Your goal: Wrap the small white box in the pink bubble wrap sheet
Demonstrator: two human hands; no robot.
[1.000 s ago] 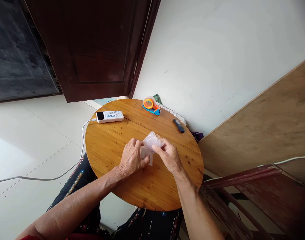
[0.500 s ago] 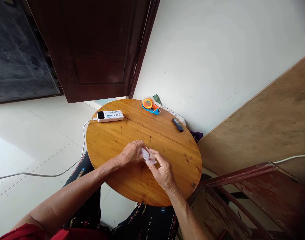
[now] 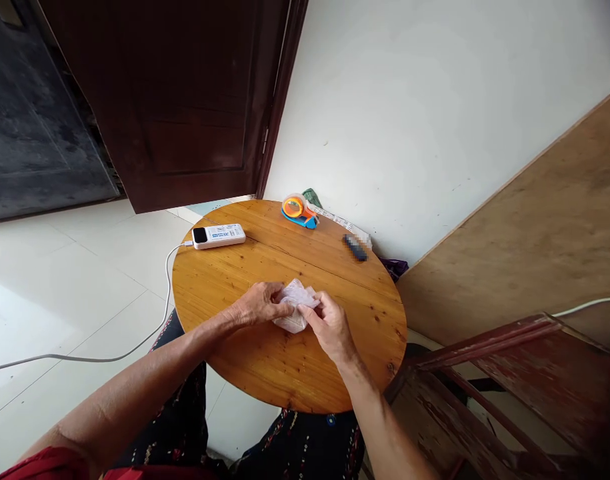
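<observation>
Between my hands, over the near middle of the round wooden table (image 3: 225,280), is a crumpled, whitish translucent plastic wrapping (image 3: 295,293). My left hand (image 3: 265,303) grips its left side, thumb on top. On the right side my right hand (image 3: 329,321) pinches it between thumb and fingers. Whether anything lies inside the folds I cannot tell. Farther back on the table stands an orange and blue tape dispenser (image 3: 299,210).
A white power bank (image 3: 219,236) with a cable (image 3: 167,287) plugged in lies at the table's left edge. A dark, blurred-out object (image 3: 355,247) rests at the right. The white wall (image 3: 385,120) rises behind; a worn reddish wooden chair (image 3: 505,347) stands at the right.
The plastic wrapping, bunched small before, is now spread wider and shows more of its surface. My left hand has turned, bringing its thumb onto the plastic. The view has shifted slightly.
</observation>
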